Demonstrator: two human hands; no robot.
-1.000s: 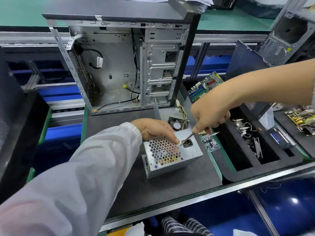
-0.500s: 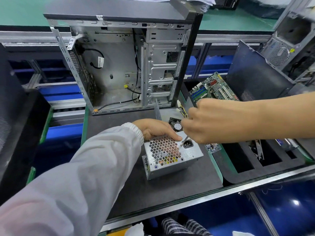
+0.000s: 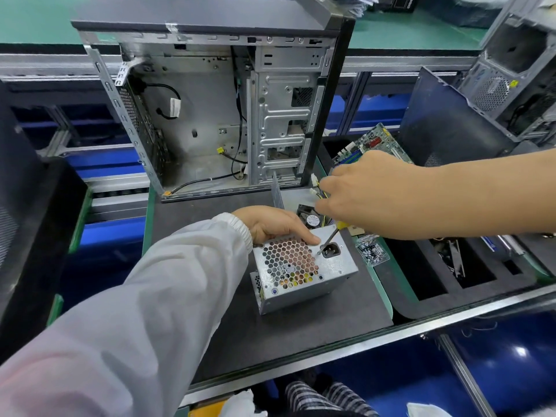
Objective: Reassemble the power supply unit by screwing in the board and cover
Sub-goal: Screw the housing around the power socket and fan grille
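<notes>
A silver power supply unit [image 3: 304,267] is seen standing on a dark foam mat [image 3: 270,338] at the near edge of a workbench, its honeycomb fan grille [image 3: 288,263] and black power socket [image 3: 331,250] turned upward. The unit is steadied at its far left corner by the left hand [image 3: 276,225], which is reached in from a white sleeve [image 3: 144,311]; its fingers are curled over the top edge, with the forefinger laid flat along the cover just beside the socket. A screwdriver [image 3: 329,240] is gripped in the right hand [image 3: 364,200], which is held above and behind the unit with the bare forearm stretched in from the right. Only the slim metal shaft and a scrap of yellow handle are shown below the closed fingers, and the tip is set down on the cover just left of the socket, between it and the grille. A small black fan [image 3: 310,217] with a round label is glimpsed behind the unit, its print too small to be read. A clear packet of screws [image 3: 371,251] is laid just to the right. An open computer case [image 3: 216,106] is stood behind the mat, a white tag hung on one of its cables, its lettering not legible. A green motherboard [image 3: 373,144] is propped in a black foam tray [image 3: 421,296] to the right.
</notes>
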